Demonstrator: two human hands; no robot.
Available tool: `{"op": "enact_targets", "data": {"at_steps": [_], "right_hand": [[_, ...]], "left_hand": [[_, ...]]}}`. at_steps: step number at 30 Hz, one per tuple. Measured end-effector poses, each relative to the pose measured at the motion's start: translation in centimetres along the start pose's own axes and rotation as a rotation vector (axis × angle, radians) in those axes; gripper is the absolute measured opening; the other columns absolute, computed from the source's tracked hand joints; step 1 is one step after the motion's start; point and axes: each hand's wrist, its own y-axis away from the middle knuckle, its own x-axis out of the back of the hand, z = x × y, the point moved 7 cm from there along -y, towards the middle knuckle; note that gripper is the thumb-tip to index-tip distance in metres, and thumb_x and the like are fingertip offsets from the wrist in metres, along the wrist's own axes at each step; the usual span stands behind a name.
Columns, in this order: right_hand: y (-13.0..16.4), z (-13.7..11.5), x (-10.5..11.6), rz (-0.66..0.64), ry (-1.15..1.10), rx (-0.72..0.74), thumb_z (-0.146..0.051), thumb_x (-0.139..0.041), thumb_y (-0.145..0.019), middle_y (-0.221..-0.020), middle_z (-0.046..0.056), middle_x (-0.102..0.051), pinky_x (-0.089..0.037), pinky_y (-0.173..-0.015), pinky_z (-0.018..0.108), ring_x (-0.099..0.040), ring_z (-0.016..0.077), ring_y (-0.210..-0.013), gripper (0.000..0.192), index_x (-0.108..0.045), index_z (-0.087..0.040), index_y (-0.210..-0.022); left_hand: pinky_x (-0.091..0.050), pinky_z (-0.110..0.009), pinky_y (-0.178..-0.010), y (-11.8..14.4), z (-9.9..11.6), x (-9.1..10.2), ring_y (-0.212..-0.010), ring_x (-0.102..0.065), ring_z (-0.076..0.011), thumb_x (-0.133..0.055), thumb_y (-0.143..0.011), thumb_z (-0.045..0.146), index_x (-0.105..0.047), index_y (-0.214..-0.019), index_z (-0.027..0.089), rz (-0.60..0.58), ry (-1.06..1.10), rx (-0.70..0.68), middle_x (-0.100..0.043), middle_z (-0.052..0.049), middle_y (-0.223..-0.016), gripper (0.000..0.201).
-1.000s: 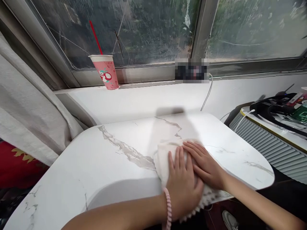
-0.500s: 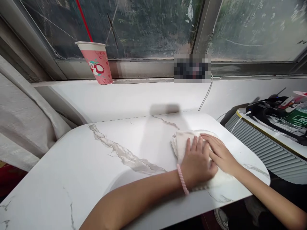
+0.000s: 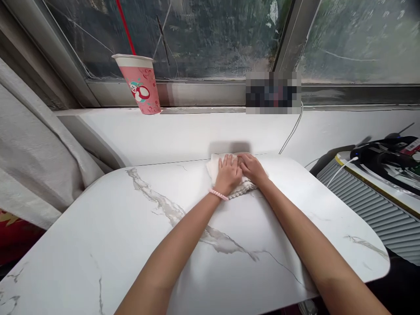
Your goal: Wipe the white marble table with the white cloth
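Note:
A folded white cloth [image 3: 214, 168] lies at the far edge of the white marble-patterned table [image 3: 131, 245], close to the wall. My left hand [image 3: 229, 175], with a pink coiled band at its wrist, rests flat on the cloth with its fingers stretched forward. Beside it, my right hand [image 3: 253, 169] has bent fingers closed on the cloth's right part. The two hands nearly touch, and they cover much of the cloth. Its bumpy near edge shows below them.
A pink paper cup [image 3: 141, 87] with a red straw stands on the window ledge. Further right sits a blurred-out object [image 3: 273, 92] with a white cable [image 3: 292, 133]. A grey curtain [image 3: 39, 148] hangs at left. At right stands a ribbed cabinet [image 3: 367, 205] holding black items.
Both hands have moved the cloth from the table's right side to the far edge, leftward and away from me. My right hand's fingers are more bent. The view has shifted slightly.

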Motion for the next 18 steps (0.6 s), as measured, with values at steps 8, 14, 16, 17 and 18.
{"op": "enact_targets", "data": {"at_steps": [8, 14, 16, 17, 18], "right_hand": [[-0.6, 0.5, -0.9, -0.020, -0.023, -0.045, -0.020, -0.038, -0.086, -0.119, 0.014, -0.065, -0.042, -0.102, 0.045, -0.055, 0.0284, -0.114, 0.037, -0.062, -0.013, -0.114], [-1.2, 0.1, -1.1, -0.038, 0.015, -0.110, -0.018, -0.038, -0.088, -0.120, 0.013, -0.065, -0.040, -0.104, 0.045, -0.054, 0.0288, -0.116, 0.035, -0.062, -0.015, -0.113], [-1.6, -0.1, -1.2, -0.048, 0.043, -0.136, -0.017, -0.038, -0.088, -0.119, 0.014, -0.065, -0.040, -0.103, 0.045, -0.054, 0.0289, -0.116, 0.034, -0.062, -0.016, -0.112], [-1.7, -0.1, -1.3, -0.058, 0.059, -0.148, -0.017, -0.038, -0.088, -0.119, 0.014, -0.065, -0.039, -0.104, 0.045, -0.054, 0.0291, -0.117, 0.034, -0.062, -0.015, -0.113], [-1.8, -0.1, -1.3, -0.069, 0.072, -0.158, -0.018, -0.037, -0.089, -0.121, 0.014, -0.064, -0.039, -0.104, 0.044, -0.053, 0.0292, -0.118, 0.035, -0.061, -0.014, -0.114]], "left_hand": [[-0.019, -0.051, -0.120, -1.1, -1.5, 0.2, -0.145, -0.028, -0.0313, -0.036, -0.095, 0.025, -0.052, -0.134, 0.011, 0.046, -0.074, 0.041, -0.044, -0.017, -0.150, 0.044], [-0.021, -0.047, -0.119, -2.1, -2.0, 0.3, -0.139, -0.037, -0.0284, -0.037, -0.094, 0.025, -0.052, -0.132, 0.013, 0.019, -0.065, 0.014, -0.050, -0.013, -0.144, 0.043], [-0.021, -0.046, -0.119, -2.2, -2.1, 0.3, -0.138, -0.038, -0.0279, -0.037, -0.094, 0.024, -0.052, -0.132, 0.013, 0.020, -0.075, 0.013, -0.050, -0.013, -0.143, 0.042], [-0.021, -0.045, -0.119, -2.2, -2.1, 0.3, -0.137, -0.039, -0.0277, -0.036, -0.094, 0.024, -0.052, -0.132, 0.012, 0.021, -0.084, 0.008, -0.051, -0.014, -0.142, 0.042], [-0.021, -0.044, -0.119, -2.2, -2.1, 0.3, -0.136, -0.040, -0.0275, -0.036, -0.095, 0.023, -0.052, -0.131, 0.012, 0.021, -0.093, 0.000, -0.051, -0.014, -0.142, 0.042]]}}
